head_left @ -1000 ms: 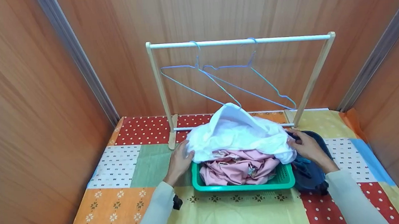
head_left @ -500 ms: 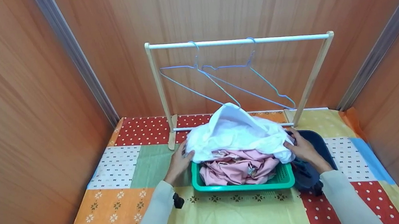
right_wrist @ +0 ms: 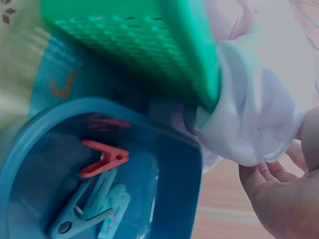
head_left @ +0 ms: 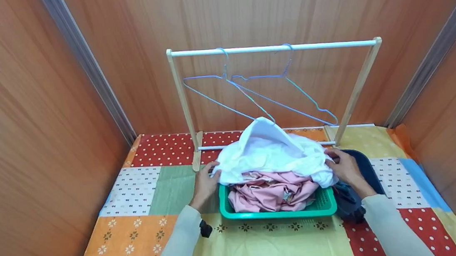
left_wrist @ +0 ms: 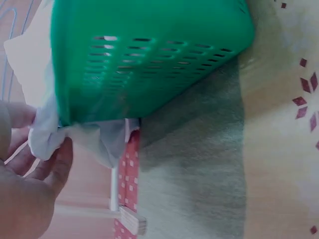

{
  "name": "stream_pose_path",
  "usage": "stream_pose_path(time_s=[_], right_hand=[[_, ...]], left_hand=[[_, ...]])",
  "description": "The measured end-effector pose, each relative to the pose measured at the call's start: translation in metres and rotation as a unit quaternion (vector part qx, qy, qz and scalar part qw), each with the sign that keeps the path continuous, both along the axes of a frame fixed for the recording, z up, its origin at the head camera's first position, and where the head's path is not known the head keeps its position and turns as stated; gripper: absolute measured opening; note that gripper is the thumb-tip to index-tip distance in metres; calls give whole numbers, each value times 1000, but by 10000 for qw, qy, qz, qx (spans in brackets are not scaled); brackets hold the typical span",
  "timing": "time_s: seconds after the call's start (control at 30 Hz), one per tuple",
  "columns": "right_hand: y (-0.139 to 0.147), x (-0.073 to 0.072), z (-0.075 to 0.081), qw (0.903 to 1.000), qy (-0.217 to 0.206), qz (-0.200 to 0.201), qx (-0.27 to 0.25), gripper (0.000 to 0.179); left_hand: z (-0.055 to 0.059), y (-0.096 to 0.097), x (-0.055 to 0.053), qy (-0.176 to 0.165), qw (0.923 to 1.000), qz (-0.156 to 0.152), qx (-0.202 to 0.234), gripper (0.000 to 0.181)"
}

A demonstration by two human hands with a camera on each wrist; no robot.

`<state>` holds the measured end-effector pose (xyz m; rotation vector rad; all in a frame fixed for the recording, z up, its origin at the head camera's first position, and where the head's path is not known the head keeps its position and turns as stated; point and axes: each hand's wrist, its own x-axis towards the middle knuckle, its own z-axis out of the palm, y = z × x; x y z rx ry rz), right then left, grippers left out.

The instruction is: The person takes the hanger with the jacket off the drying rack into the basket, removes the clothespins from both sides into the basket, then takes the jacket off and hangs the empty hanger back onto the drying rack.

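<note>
A white garment lies heaped over the back of a green basket, with a peak of cloth standing up in its middle. My left hand pinches its left edge; in the left wrist view, thumb and fingers close on white cloth beside the basket wall. On the other side, my right hand holds the right edge, and the right wrist view has the fingers curled at the cloth. In front of the white garment, a crumpled pink patterned cloth fills the basket.
Behind the basket stands a wooden rack with a white rail; two wire hangers hang from it. A dark blue tub right of the basket holds red and light-blue clothes pegs. Wood-look panels enclose a patchwork tablecloth.
My right hand has shifted slightly inward along the garment's right edge. The garment's left side has drawn in a little with my left hand. Basket and rack stay put.
</note>
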<state>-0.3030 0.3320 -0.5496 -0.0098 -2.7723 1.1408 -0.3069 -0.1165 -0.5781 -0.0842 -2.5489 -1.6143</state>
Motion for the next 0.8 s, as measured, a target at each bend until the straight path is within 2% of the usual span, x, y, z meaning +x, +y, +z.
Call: stream_pose_path(time_s=[0.17, 0.3, 0.43, 0.53, 0.67, 0.8], right_hand=[[-14, 4, 9, 9993, 270, -98, -236, 31], [-27, 6, 12, 9983, 434, -15, -391, 30], [-37, 11, 13, 9979, 513, 222, -323, 29], [-43, 14, 12, 9970, 553, 548, -38, 29], [-50, 19, 9, 9909, 453, 1161, 510, 28], [-56, 23, 6, 9730, 370, 1826, 1362, 26]], left_hand=[[13, 9, 3, 460, 9988, -18, -148, 24], [23, 18, 5, 775, 9964, -135, -323, 21], [29, 28, 8, 1007, 9915, -466, -673, 21], [32, 35, 10, 1103, 9836, -884, -1121, 21], [33, 42, 16, 853, 9708, -1432, -1725, 23], [31, 46, 20, 472, 9533, -1910, -2290, 24]])
